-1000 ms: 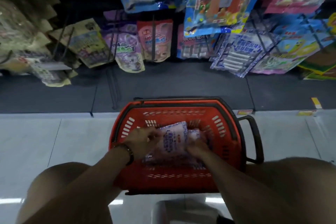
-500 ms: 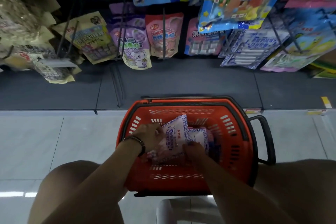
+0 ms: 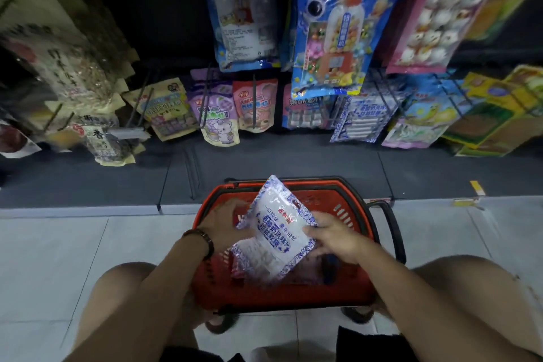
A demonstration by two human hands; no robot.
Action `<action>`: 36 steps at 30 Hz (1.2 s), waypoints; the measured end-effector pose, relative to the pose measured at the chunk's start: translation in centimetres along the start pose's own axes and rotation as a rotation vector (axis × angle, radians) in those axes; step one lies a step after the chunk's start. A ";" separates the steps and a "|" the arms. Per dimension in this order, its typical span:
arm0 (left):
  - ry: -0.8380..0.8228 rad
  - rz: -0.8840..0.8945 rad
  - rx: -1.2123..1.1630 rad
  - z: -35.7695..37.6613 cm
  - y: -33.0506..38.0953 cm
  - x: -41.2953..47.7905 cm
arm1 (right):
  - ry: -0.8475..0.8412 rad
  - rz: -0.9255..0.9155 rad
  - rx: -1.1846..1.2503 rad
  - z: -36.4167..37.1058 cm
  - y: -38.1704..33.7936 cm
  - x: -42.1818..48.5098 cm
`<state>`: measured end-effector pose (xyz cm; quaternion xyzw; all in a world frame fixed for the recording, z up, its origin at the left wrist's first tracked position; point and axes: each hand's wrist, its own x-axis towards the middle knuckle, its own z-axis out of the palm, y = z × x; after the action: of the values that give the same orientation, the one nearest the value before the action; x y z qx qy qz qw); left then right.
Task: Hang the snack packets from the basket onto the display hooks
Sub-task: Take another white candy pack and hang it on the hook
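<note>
A red shopping basket point(image 3: 357, 288) stands on the floor between my knees. Above it I hold a white snack packet with blue patterned edges point(image 3: 274, 233), tilted with its top toward the shelf. My left hand point(image 3: 224, 222) grips its left edge and my right hand point(image 3: 333, 236) pinches its right side. More packets of the same kind point(image 3: 249, 267) lie in the basket under it. A matching blue-and-white packet point(image 3: 363, 119) hangs on the display hooks point(image 3: 385, 91) at the lower right of the rack.
Other snack bags hang along the rack: purple point(image 3: 216, 117), pink point(image 3: 255, 106), large blue point(image 3: 332, 32) and pink point(image 3: 440, 12) ones higher up. A dark base shelf point(image 3: 293, 161) runs under the hooks. White tiled floor point(image 3: 73, 258) lies on either side of the basket.
Both hands have lifted one packet up out of the basket; before, they were down among the packets. The view has tilted up toward the rack.
</note>
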<state>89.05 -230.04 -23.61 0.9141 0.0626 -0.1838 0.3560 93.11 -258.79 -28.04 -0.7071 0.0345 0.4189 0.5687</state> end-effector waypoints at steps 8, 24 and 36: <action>-0.118 0.170 -0.486 -2.3 4.7 -5.5 | -0.092 -0.226 -0.128 -3.2 -10.8 -8.5; 0.256 0.128 -0.860 -2.1 14.2 -8.3 | 0.233 -0.535 0.209 -1.2 -12.5 -13.5; 0.332 0.222 -0.453 1.3 17.4 -9.1 | 0.457 -0.682 0.073 1.8 -13.2 -12.9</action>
<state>84.52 -243.64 -10.08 0.8302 0.0589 0.0271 0.5536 90.69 -258.17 -9.68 -0.7323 -0.0615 0.0370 0.6772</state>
